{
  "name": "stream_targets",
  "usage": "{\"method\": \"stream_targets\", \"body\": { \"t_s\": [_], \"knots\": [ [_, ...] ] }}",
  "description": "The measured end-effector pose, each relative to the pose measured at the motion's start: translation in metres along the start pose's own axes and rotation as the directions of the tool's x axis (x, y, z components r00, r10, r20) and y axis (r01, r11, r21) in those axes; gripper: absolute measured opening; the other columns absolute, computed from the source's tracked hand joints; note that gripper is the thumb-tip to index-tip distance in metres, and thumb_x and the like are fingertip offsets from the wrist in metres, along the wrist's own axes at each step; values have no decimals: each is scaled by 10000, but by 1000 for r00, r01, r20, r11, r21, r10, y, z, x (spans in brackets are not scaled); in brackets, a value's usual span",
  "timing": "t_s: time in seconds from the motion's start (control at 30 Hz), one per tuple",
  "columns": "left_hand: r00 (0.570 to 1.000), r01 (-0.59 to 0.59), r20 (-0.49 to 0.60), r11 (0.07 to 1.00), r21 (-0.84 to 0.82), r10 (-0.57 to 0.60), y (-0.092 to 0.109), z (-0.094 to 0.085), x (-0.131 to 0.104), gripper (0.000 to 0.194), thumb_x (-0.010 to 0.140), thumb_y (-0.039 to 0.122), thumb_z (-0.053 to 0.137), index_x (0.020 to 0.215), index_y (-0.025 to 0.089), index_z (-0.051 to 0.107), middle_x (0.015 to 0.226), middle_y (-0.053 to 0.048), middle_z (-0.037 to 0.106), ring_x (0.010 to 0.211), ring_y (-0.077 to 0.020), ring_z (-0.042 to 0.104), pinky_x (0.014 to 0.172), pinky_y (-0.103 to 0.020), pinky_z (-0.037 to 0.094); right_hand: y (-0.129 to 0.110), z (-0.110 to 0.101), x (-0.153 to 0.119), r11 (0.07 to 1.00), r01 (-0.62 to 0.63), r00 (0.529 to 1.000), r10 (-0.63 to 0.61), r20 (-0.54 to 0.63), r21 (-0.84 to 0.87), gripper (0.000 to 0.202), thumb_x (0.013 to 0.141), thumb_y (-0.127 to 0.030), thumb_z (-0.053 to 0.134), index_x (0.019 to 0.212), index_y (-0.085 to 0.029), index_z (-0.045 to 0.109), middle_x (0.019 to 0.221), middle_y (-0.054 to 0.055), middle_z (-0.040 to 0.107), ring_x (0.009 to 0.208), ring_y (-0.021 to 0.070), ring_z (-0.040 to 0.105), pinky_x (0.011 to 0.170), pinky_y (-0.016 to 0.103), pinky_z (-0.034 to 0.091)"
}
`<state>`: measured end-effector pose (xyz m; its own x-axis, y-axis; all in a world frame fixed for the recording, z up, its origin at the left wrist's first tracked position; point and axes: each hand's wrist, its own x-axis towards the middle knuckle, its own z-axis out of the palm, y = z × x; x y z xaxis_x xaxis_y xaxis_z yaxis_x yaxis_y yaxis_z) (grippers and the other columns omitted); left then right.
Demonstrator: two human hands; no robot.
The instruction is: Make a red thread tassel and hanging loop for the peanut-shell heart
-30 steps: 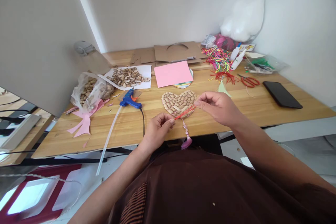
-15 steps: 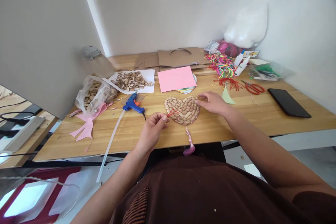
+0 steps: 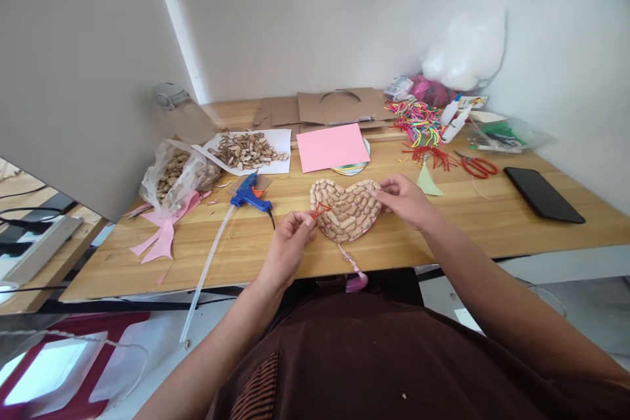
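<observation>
A heart-shaped panel (image 3: 348,211) covered in peanut shells is at the front middle of the table, tilted slightly. A pink cord with a tassel (image 3: 357,281) hangs from its lower point past the table edge. My left hand (image 3: 294,236) pinches a thin red string (image 3: 321,208) between thumb and fingertips, at the panel's left side; the string lies over the shells. My right hand (image 3: 401,200) grips the panel's upper right edge, thumb on the front and fingers partly hidden behind it.
A blue glue gun (image 3: 250,195) lies left of the panel, near shells on white paper (image 3: 280,142) and a bag of peanuts (image 3: 172,177). Behind is pink card (image 3: 332,147). To the right are colored strings (image 3: 418,123), red-handled scissors (image 3: 478,165) and a black phone (image 3: 543,194).
My right hand has closed on the heart panel's edge and moved slightly right. The panel has turned and lifted a little, and its tassel cord now slants. My left hand has barely moved.
</observation>
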<state>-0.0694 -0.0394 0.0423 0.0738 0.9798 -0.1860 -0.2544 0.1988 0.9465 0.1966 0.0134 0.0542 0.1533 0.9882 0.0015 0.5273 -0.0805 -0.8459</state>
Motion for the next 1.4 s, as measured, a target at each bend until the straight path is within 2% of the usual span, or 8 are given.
{"method": "stream_targets", "body": {
  "t_s": [0.2, 0.27, 0.4, 0.57, 0.73, 0.93, 1.13, 1.4],
  "knots": [
    [995, 21, 93, 999, -27, -18, -1, 3, -6, 448, 763, 549, 835, 861, 194, 579, 1111, -58, 727, 1110, -192, 698, 920, -290, 517, -44, -38, -33, 966, 101, 984, -61, -168, 239, 475, 724, -409, 713, 1136, -221, 570, 823, 6, 654, 551, 147, 566, 465, 297, 442],
    [995, 15, 99, 1000, -17, -14, -1, 2, -7, 453, 771, 561, 829, 871, 196, 581, 1128, -66, 730, 1115, -205, 703, 912, -298, 519, -65, -66, -51, 970, 234, 928, -201, -313, 73, 435, 744, -304, 733, 1163, -224, 644, 792, 13, 626, 581, 149, 551, 509, 311, 420],
    [993, 37, 112, 997, -62, -29, -3, 0, -8, 431, 781, 518, 840, 880, 200, 567, 1146, -65, 741, 1076, -198, 717, 884, -296, 527, -101, -91, -79, 850, 258, 838, -433, -332, -459, 348, 769, -161, 690, 1093, -281, 735, 652, -14, 553, 570, 158, 502, 641, 363, 425],
    [996, 38, 89, 992, -119, -28, 3, -5, -13, 436, 755, 496, 864, 886, 200, 572, 1127, -53, 739, 1044, -189, 728, 885, -295, 537, -113, -25, -55, 726, 243, 927, -368, -65, -644, 261, 801, -179, 673, 1057, -217, 710, 841, 76, 720, 781, 266, 662, 719, 382, 458],
    [999, -33, -39, 984, -174, 26, 19, -25, -19, 474, 705, 486, 897, 853, 206, 544, 1091, -31, 736, 997, -186, 739, 887, -310, 550, -117, 47, -14, 825, 332, 943, -298, 148, -457, 481, 880, -463, 697, 1258, -171, 640, 978, 112, 756, 889, 278, 702, 768, 375, 509],
    [993, -60, -115, 979, -193, 38, 21, -50, -19, 480, 693, 474, 901, 848, 211, 531, 1089, -32, 739, 981, -181, 742, 891, -315, 554, -78, 18, 6, 856, 292, 956, -271, 112, -427, 426, 922, -485, 647, 1218, -184, 705, 1227, 133, 744, 1111, 293, 702, 960, 417, 521],
    [997, -75, -43, 985, -157, 69, 16, -36, -14, 444, 751, 480, 864, 866, 216, 527, 1080, -29, 746, 990, -177, 738, 898, -315, 550, -19, -26, -2, 768, 230, 970, -128, 209, -598, 558, 876, -348, 704, 1376, -108, 647, 1436, 185, 652, 1320, 357, 610, 1118, 454, 451],
    [991, -134, 20, 990, -41, 135, 14, -16, -14, 402, 825, 512, 808, 895, 204, 560, 1032, -48, 761, 1019, -188, 722, 937, -340, 533, -3, 2, -21, 749, 229, 973, -165, 160, -622, 654, 899, -453, 653, 1433, -81, 587, 1403, 214, 650, 1295, 397, 573, 1113, 508, 419]
  ]
}}
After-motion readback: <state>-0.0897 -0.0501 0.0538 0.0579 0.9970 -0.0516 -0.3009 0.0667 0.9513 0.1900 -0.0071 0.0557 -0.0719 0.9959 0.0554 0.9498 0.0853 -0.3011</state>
